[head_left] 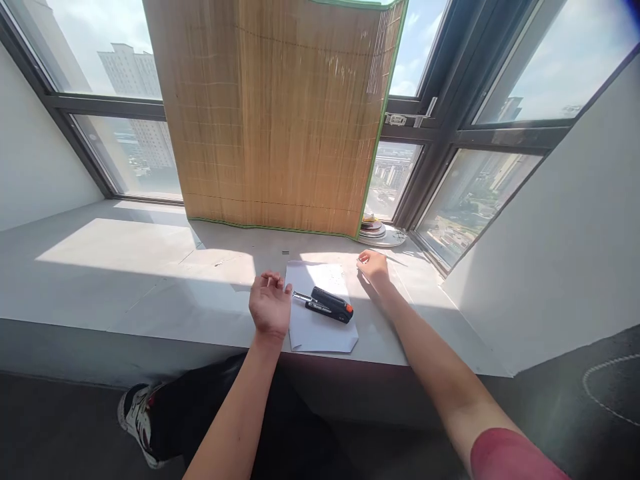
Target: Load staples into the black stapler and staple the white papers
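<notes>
Okay, black stapler (330, 305) with an orange bit lies on white paper (320, 339), lower centre of frame, its silver metal part sticking out leftward; paper sits on the white windowsill (175, 303) near its front edge; left hand (270, 307) palm up, fingers loosely curled, nothing held, thumb just beside the stapler's metal tip; right hand (375, 267) right of the paper, fingers bent in together, can't tell if something small is pinched; bamboo mat (280, 133) with green edging stands upper centre against the window; stacked round plates (373, 231) by its lower right corner; patterned sneaker (136, 421) lower left.
</notes>
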The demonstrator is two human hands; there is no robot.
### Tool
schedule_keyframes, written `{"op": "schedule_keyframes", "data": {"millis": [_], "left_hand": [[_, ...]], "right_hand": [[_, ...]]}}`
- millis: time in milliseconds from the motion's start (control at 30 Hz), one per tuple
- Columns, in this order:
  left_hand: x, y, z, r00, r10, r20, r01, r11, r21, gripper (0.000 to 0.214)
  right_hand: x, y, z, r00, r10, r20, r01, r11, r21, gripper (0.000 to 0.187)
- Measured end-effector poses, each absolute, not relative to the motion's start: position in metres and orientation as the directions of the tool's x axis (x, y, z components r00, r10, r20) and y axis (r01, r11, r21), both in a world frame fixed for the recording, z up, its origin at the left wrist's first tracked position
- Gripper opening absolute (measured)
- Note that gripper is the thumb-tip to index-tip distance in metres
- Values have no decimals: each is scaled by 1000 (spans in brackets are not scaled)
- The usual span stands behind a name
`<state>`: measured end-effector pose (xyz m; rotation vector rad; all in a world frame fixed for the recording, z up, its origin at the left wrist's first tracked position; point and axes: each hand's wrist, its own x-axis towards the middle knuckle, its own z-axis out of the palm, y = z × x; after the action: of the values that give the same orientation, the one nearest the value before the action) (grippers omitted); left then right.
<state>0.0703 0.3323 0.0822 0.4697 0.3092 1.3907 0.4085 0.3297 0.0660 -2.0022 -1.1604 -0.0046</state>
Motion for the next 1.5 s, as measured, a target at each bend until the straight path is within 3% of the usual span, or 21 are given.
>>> {"op": "schedule_keyframes", "data": {"millis": [100, 167, 233, 333, 400, 533, 700, 800, 867, 1033, 1200, 1300, 1400, 1500], "left_hand": [[76, 363, 88, 149, 989, 3, -683, 101, 724, 15], [84, 393, 94, 140, 989, 50, -407, 12, 913, 12], [92, 426, 97, 111, 980, 167, -58, -161, 985, 7], [104, 469, 91, 29, 969, 247, 237, -246, 940, 17], [110, 489, 82, 126, 954, 273, 288, -298, 910, 20], [114, 506, 63, 302, 911, 282, 382, -386, 840, 21], [103, 491, 54, 190, 931, 311, 557, -363, 746, 24], [95, 467, 61, 75, 926, 371, 510, -355, 783, 17], [92, 445, 67, 36, 915, 403, 382, -385, 840, 14], [91, 393, 77, 128, 916, 380, 53, -389, 920, 9], [83, 367, 73, 230, 888, 399, 64, -423, 904, 14], [76, 364, 68, 272, 887, 374, 74, -407, 911, 17], [71, 366, 65, 255, 902, 348, 36, -368, 929, 19], [69, 368, 65, 254, 923, 291, -30, -293, 956, 20]], "right_hand": [[424, 340, 46, 618, 720, 314, 698, -319, -641, 13], [425, 340, 38, 611, 719, 331, 698, -292, -654, 10], [425, 337, 36, 607, 710, 358, 699, -261, -666, 10], [426, 334, 36, 658, 634, 407, 679, -266, -684, 24], [426, 333, 37, 690, 593, 415, 667, -297, -684, 29], [425, 333, 37, 663, 643, 383, 679, -303, -669, 33], [423, 334, 37, 663, 662, 350, 664, -303, -684, 26], [423, 335, 37, 636, 667, 389, 695, -275, -664, 23], [423, 335, 38, 601, 680, 420, 729, -251, -637, 22], [402, 330, 41, 485, 757, 438, 793, -170, -585, 19], [352, 302, 51, 455, 810, 369, 613, 16, -790, 25], [330, 277, 62, 190, 913, 361, 475, 236, -847, 41], [322, 260, 68, -115, 899, 424, 500, 421, -757, 44], [318, 257, 67, -221, 878, 426, 546, 473, -691, 46]]}}
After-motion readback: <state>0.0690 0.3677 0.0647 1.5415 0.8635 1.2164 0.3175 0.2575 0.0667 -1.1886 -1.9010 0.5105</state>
